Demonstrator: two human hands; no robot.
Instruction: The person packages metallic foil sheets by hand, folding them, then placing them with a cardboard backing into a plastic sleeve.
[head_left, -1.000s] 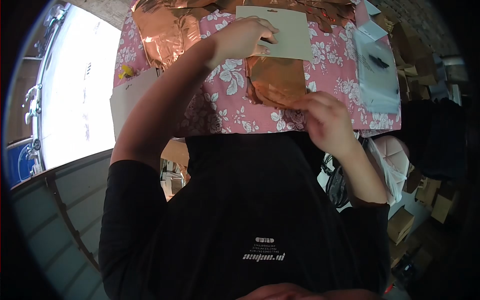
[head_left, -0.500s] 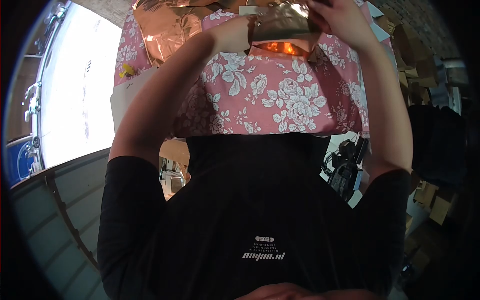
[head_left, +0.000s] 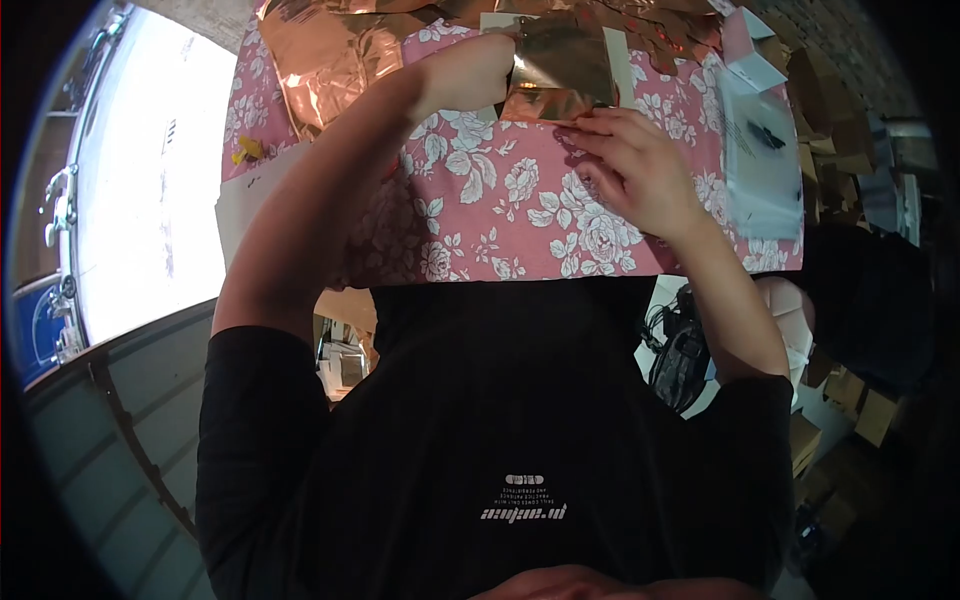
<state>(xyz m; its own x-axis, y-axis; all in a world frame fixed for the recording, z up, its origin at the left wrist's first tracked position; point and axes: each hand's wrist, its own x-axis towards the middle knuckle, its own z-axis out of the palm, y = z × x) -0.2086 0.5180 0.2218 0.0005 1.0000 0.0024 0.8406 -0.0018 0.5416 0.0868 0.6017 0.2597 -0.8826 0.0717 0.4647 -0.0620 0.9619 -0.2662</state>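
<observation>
A small sheet of shiny copper-gold foil (head_left: 560, 62) lies at the far middle of the table, over a pale card (head_left: 619, 60) that shows along its right side. My left hand (head_left: 475, 72) rests closed against the foil's left edge; its fingertips are hidden, and I cannot make out what they hold. At the near right corner of the foil, the fingertips of my right hand (head_left: 640, 165) touch the edge. Those fingers are stretched out, with the thumb held apart below them.
Larger crumpled copper foil (head_left: 340, 75) covers the table's far left. Pink floral cloth (head_left: 490, 215) covers the table. At right lie a clear plastic sleeve (head_left: 765, 185), a dark pen-like item (head_left: 767, 135) and a white box (head_left: 755, 50). Something small and yellow (head_left: 247, 150) sits at left.
My right hand has come down from the foil's far right corner to its near edge. The foil, raised and bent before, now lies flatter. My left hand has stayed nearly in place.
</observation>
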